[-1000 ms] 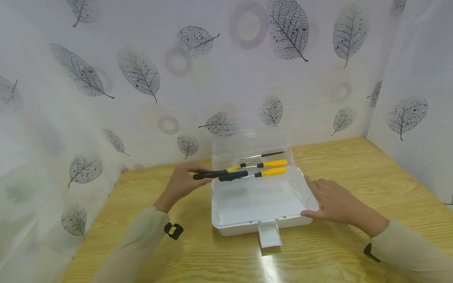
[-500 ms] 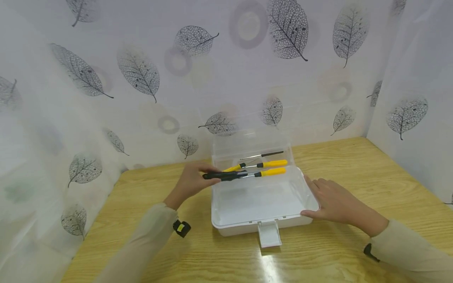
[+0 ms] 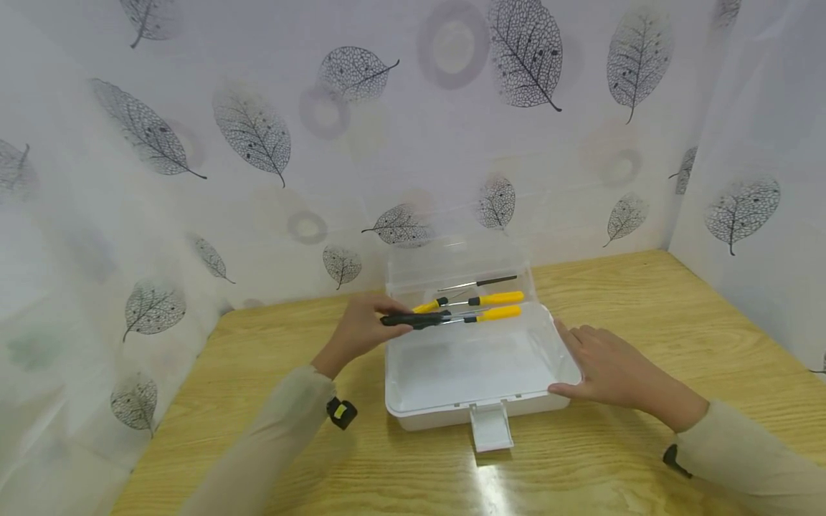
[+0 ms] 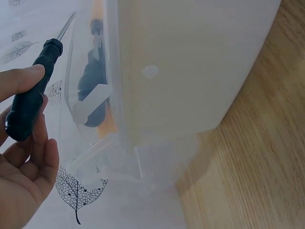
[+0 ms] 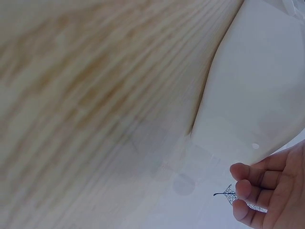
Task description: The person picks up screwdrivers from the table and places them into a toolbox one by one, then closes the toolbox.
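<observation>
In the head view, a white plastic box (image 3: 432,423) with its clear lid (image 3: 458,259) raised stands on the table. My left hand (image 3: 358,331) pinches the black handle of a screwdriver (image 3: 395,319) above the box's back left part, its shaft pointing right. The left wrist view shows the thumb and fingers on that screwdriver (image 4: 35,88). Yellow-handled screwdrivers (image 3: 503,297), a thin dark-handled tool (image 3: 498,280) and another black handle, partly hidden behind the held one, lie at the lid side. My right hand (image 3: 596,365) holds the box's right end, thumb at the front corner.
A white latch (image 3: 492,428) hangs down at the box's front. The wooden table (image 3: 413,480) spreads around the box. Behind it hangs a leaf-patterned sheet (image 3: 413,143), which also covers both sides.
My left hand has moved right with the black-handled screwdriver, which now overlaps the other black handle in the head view. The right hand and the box have stayed put.
</observation>
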A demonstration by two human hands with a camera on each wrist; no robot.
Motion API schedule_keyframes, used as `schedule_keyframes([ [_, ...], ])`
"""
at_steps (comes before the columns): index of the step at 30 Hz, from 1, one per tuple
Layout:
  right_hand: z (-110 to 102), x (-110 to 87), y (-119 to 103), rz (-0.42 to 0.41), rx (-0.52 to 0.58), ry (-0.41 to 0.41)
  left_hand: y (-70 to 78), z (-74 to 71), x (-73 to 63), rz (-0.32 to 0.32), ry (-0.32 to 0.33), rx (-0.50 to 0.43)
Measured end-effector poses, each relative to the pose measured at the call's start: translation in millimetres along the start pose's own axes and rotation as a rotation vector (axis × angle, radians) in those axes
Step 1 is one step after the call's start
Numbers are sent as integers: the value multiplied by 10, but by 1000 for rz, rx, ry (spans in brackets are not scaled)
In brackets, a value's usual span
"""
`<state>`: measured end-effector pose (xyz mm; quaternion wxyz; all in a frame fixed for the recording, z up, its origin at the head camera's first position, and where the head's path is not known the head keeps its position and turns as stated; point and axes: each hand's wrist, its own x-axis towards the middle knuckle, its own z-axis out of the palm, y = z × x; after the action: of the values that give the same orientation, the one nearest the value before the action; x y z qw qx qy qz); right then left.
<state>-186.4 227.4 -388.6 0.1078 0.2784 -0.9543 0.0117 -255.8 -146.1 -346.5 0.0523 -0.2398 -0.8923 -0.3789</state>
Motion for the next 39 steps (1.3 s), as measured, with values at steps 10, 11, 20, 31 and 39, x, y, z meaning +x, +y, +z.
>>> schedule_keyframes([
  [10, 32, -6, 14, -25, -9, 36, 9, 69, 12, -18, -10, 28],
  [11, 38, -8, 15, -30, -10, 43, 6, 76, 14, -25, -14, 31],
  [20, 48, -15, 22, -33, -4, 40, -1, 107, 23, -36, -24, 41],
  [31, 26, -8, 18, -44, -8, 34, 0, 119, 38, -71, -40, 40],
  [39, 22, -9, 10, -31, -1, 31, -19, 132, 60, -81, -54, 50],
])
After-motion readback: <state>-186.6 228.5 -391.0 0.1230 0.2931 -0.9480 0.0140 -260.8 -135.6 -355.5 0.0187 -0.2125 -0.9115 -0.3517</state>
